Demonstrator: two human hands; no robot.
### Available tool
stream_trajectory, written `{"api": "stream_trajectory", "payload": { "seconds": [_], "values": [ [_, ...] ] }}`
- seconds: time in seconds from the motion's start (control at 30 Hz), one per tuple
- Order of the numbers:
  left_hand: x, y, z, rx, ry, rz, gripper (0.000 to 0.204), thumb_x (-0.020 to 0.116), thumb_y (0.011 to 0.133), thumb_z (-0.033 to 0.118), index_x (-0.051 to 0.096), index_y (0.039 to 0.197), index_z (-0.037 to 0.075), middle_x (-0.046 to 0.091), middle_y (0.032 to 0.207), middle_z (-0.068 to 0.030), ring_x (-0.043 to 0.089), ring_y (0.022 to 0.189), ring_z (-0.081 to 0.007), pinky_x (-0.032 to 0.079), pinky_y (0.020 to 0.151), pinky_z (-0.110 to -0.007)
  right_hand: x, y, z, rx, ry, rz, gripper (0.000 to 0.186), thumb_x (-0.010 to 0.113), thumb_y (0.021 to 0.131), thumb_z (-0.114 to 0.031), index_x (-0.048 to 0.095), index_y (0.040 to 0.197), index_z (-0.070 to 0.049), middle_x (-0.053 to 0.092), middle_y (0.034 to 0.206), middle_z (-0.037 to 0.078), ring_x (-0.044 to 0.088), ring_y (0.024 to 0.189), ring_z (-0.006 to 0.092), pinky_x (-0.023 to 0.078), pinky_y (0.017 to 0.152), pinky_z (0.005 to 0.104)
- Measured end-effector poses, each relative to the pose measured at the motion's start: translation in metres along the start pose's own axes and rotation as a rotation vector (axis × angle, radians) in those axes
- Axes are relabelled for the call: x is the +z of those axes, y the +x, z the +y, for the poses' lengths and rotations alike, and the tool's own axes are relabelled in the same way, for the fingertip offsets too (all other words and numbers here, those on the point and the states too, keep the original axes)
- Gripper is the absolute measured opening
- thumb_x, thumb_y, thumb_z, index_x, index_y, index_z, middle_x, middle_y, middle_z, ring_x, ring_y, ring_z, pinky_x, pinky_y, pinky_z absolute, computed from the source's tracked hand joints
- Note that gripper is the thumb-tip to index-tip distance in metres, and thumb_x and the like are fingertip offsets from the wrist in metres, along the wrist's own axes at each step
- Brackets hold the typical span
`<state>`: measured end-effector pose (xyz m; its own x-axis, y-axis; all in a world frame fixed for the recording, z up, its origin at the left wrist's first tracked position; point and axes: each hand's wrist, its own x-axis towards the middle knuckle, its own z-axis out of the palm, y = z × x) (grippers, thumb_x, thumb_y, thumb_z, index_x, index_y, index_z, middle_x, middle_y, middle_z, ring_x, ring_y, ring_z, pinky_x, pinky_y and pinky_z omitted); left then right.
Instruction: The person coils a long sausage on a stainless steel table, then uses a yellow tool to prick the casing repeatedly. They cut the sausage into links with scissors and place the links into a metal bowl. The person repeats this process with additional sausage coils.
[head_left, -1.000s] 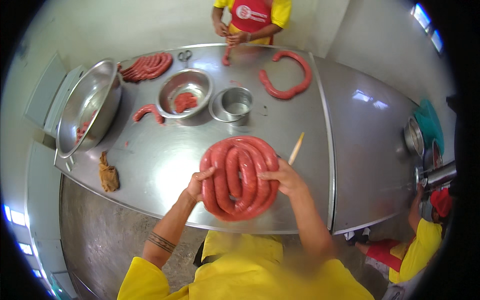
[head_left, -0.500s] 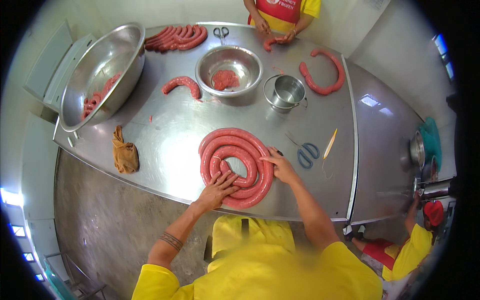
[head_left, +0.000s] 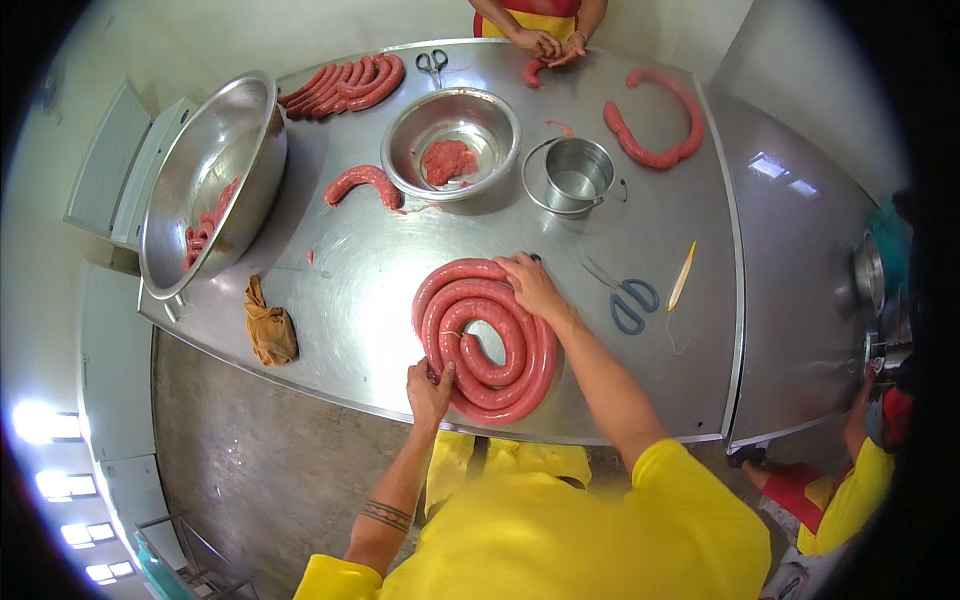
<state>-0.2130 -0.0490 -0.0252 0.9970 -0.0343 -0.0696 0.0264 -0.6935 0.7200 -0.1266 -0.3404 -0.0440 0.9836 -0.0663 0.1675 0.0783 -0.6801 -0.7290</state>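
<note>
Left hand (head_left: 430, 396) pinches the sausage coil (head_left: 541, 372) at its near-left side, fingertips partly hidden. Right hand (head_left: 533, 287) lies over the far-right outer turn; underside hidden, can't tell if gripping. Coil sits by the worktop's (head_left: 345, 335) near edge. Basin (head_left: 222, 150) at left edge: contents partly behind rim. Co-worker (head_left: 520, 24) beyond far edge: head cut off.
</note>
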Motion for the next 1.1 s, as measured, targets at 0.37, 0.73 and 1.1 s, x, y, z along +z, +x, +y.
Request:
{"api": "stream_trajectory", "payload": {
  "seconds": [0.37, 0.73, 1.1],
  "values": [
    [-0.013, 0.098, -0.009, 0.116, 0.220, 0.155, 0.053, 0.076, 0.087, 0.032, 0.062, 0.118, -0.009, 0.043, 0.141, -0.0390, 0.044, 0.127, -0.0511, 0.040, 0.106, -0.053, -0.028, -0.107, -0.028, 0.599, -0.260, 0.092, 0.056, 0.062, 0.097, -0.019, 0.044, 0.150, -0.012, 0.052, 0.129, 0.026, 0.055, 0.116, 0.0443, 0.045, 0.096, 0.0535],
    [-0.014, 0.150, 0.001, -0.029, -0.371, -0.548, 0.037, 0.067, 0.098, 0.024, 0.044, 0.112, -0.002, 0.065, 0.084, -0.0117, 0.060, 0.059, -0.0255, 0.052, 0.053, -0.038, -0.018, -0.143, -0.075, 0.440, -0.376, 0.346, 0.058, 0.064, 0.096, -0.028, 0.048, 0.150, -0.016, 0.045, 0.144, 0.024, 0.049, 0.127, 0.0422, 0.038, 0.105, 0.0527],
    [-0.053, 0.105, -0.038, -0.437, -0.787, -0.929, 0.038, 0.057, 0.104, 0.017, 0.036, 0.134, 0.009, 0.064, 0.091, -0.0046, 0.043, 0.054, -0.0058, 0.037, 0.044, -0.021, 0.025, -0.158, -0.091, 0.237, -0.530, -0.058, 0.091, 0.069, 0.071, -0.073, 0.048, 0.151, -0.035, 0.018, 0.168, 0.014, 0.018, 0.153, 0.0409, 0.011, 0.119, 0.0625]
  ]
}}
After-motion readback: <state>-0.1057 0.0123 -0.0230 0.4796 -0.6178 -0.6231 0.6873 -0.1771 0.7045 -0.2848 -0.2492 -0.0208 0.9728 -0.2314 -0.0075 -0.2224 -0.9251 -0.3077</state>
